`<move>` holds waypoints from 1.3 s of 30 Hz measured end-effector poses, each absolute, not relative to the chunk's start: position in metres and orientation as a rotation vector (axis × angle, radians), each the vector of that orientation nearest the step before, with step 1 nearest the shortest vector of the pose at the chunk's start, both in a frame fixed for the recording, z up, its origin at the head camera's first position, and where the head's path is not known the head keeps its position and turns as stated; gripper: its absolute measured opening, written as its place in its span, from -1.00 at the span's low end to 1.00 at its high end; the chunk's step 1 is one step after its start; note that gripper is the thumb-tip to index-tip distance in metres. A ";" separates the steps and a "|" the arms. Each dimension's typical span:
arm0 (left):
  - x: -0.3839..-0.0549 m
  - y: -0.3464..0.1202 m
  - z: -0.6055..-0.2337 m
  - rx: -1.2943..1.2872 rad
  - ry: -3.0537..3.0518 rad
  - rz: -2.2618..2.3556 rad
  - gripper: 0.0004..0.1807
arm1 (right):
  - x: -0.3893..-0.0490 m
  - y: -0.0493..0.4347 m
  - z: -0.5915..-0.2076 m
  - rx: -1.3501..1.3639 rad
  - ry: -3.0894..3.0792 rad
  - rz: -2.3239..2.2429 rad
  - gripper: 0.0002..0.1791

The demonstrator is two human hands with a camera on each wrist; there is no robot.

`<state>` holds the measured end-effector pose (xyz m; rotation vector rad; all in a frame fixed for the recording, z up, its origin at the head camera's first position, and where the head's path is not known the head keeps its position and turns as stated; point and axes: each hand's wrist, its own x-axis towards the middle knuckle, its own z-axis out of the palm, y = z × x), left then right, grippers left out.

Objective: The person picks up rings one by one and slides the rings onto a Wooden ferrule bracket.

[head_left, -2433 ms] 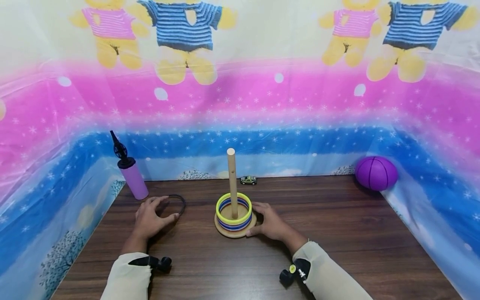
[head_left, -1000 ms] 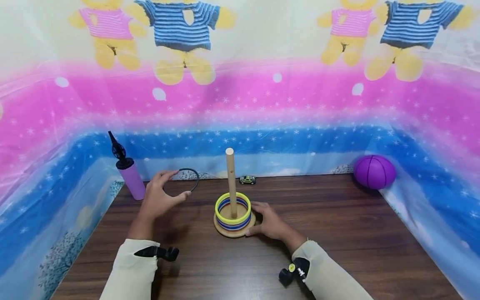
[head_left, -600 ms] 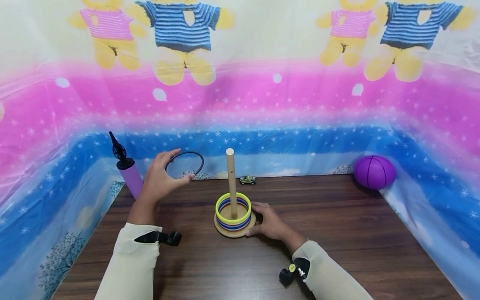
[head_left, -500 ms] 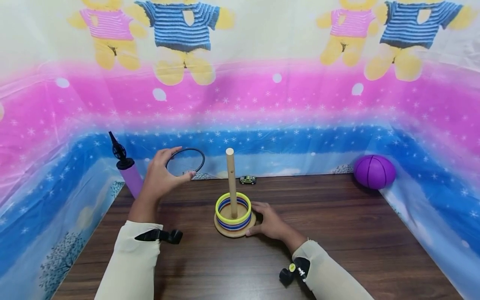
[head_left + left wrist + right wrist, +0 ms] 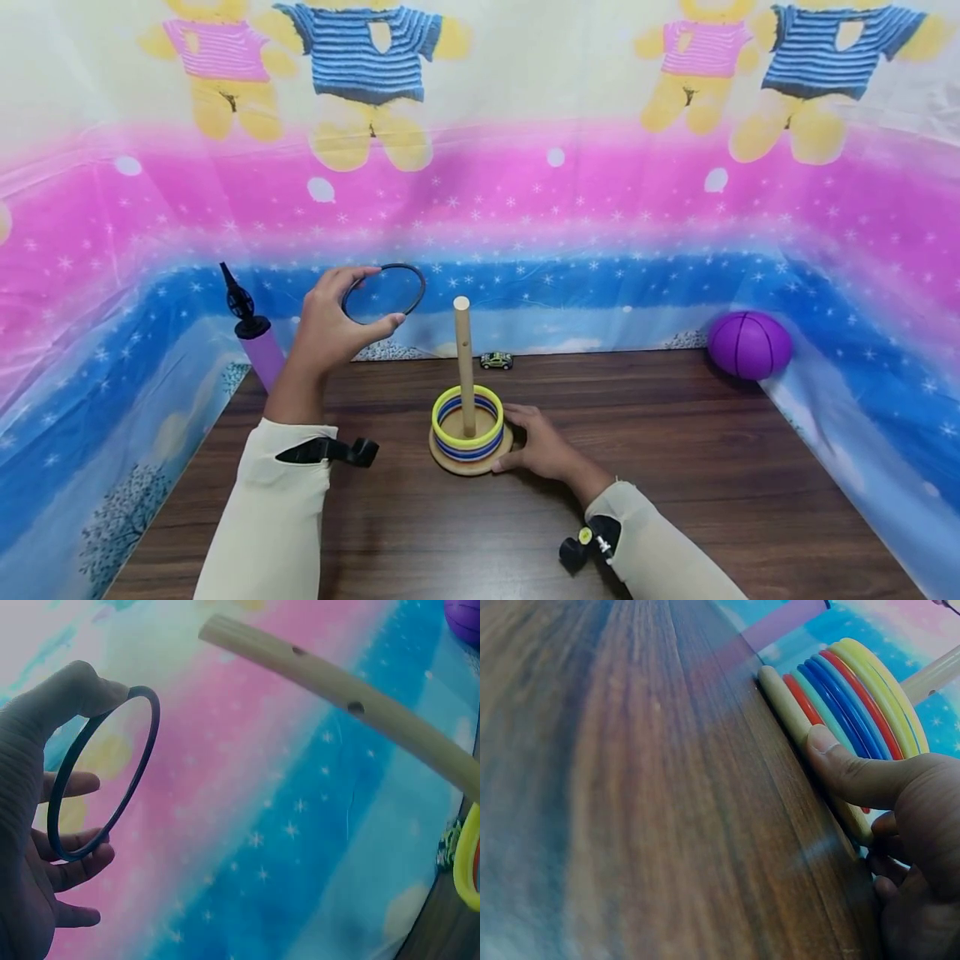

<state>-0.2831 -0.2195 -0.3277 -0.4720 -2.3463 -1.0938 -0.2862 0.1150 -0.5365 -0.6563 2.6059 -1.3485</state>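
Observation:
A thin dark ring is pinched between thumb and fingers of my left hand, raised off the table to the left of the wooden peg. In the left wrist view the dark ring is tilted, apart from the peg. Several stacked rings, yellow on top, encircle the peg's foot on a round wooden base. My right hand grips the right edge of that base. In the right wrist view its thumb lies on the base's rim, with red, green, blue and yellow rings above.
At the back left stands a purple hand pump with a black nozzle, partly behind my left arm. A small toy car sits behind the peg. A purple ball rests at the table's back right corner. A printed cloth backdrop surrounds the brown table.
My left hand has lifted the dark ring from the table, up and rightward to about the height of the peg's top. The right hand has stayed on the base.

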 end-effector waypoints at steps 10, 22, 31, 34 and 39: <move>-0.283 -0.202 -0.309 -0.543 -2.333 -1.089 -0.29 | -0.288 0.115 -0.538 -0.687 2.617 -1.341 0.03; -0.284 -0.177 -0.305 -0.642 -2.383 -1.091 -0.20 | -0.288 0.114 -0.537 -0.690 2.611 -1.333 0.03; -0.283 -0.167 -0.317 -0.695 -2.410 -1.075 -0.18 | -0.288 0.115 -0.536 -0.693 2.609 -1.332 0.03; -0.284 -0.165 -0.326 -0.701 -2.416 -1.061 -0.17 | -0.288 0.115 -0.535 -0.682 2.603 -1.336 0.03; -0.285 -0.162 -0.341 -0.710 -2.425 -1.072 -0.16 | -0.288 0.116 -0.535 -0.708 2.595 -1.347 0.02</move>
